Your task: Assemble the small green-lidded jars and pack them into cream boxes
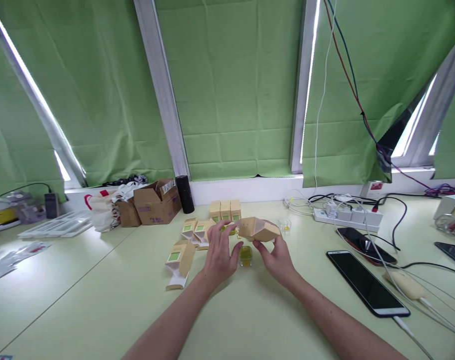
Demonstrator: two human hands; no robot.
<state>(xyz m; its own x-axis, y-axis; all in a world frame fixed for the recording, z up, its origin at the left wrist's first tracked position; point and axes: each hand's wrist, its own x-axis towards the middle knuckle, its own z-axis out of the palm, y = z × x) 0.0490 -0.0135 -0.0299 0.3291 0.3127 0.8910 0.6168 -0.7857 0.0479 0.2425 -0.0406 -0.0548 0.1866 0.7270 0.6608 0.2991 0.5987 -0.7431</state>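
Note:
My right hand [278, 259] grips a small tan cardboard carton [256, 228], which is tilted on its side above the table. To its left, my left hand [220, 254] has its fingers apart, with the fingertips close to the carton's end; I cannot tell if they touch it. A small clear jar with a green lid [246, 255] stands on the table between my hands. Beside my left hand lies a tan carton with a green label [180, 260], its flap open. Further back are two more opened cartons [196, 232], partly hidden by my left hand.
Several upright tan cartons [225, 210] stand in a row behind. At the back left are a brown cardboard box [158, 202] and a black cylinder [184, 194]. On the right lie a phone [367, 282], a power strip [347, 218] and tangled cables.

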